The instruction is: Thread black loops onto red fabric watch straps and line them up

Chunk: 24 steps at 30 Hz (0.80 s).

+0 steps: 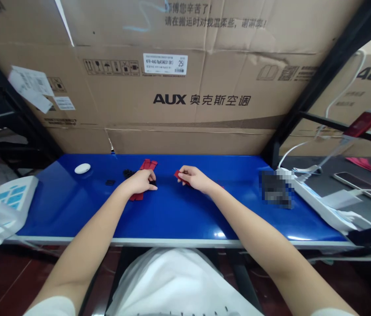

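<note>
Both my hands rest on a blue table [172,210]. My left hand [142,181] lies over a stack of red strips [147,166], its fingers curled round a small black part [152,182]. My right hand [192,177] pinches one red strip [176,175] between thumb and fingers, just right of the left hand. A few small black parts [126,173] lie left of the red stack, and another black piece [109,182] sits further left.
A white oval object [82,168] lies at the table's back left. Large cardboard boxes [185,79] stand behind the table. A white device [4,206] sits at the left edge. A power strip with cables [320,202] and a blurred dark object [276,189] lie at the right.
</note>
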Available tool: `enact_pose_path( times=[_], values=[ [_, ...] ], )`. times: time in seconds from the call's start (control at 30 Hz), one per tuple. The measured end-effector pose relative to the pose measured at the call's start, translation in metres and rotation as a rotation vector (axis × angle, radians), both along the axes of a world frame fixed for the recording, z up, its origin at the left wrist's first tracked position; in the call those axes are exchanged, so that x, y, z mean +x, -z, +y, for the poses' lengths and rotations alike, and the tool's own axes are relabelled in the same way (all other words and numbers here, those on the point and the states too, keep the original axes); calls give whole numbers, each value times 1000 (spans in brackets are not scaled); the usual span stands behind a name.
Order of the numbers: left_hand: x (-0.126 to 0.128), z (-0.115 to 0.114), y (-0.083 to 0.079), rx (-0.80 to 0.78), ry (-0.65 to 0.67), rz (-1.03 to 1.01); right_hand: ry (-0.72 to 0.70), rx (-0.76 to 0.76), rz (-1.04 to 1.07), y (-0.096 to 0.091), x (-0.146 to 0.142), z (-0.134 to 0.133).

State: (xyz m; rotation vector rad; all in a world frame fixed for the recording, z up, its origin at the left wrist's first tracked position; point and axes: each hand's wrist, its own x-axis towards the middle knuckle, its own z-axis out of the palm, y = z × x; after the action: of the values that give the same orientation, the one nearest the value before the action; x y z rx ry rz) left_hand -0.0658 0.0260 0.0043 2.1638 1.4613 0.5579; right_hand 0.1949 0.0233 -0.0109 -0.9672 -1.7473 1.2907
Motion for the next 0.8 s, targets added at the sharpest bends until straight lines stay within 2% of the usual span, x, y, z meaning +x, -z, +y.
enact_pose_path(
  times=[0.13,0.23,0.33,0.53,0.8],
  values=[
    [21,-4,8,-43,104,-213,-70,61,-159,2,-5,-5],
    [40,-10,11,-227,164,-505,-38,147,-224,4,-5,-4],
    [53,-14,12,-333,142,-718,-19,147,-234,4,-2,-2],
    [56,-13,12,-356,96,-884,-45,171,-217,0,5,0],
    [58,-10,16,-450,79,-996,-69,204,-98,-3,1,0]
  ],
)
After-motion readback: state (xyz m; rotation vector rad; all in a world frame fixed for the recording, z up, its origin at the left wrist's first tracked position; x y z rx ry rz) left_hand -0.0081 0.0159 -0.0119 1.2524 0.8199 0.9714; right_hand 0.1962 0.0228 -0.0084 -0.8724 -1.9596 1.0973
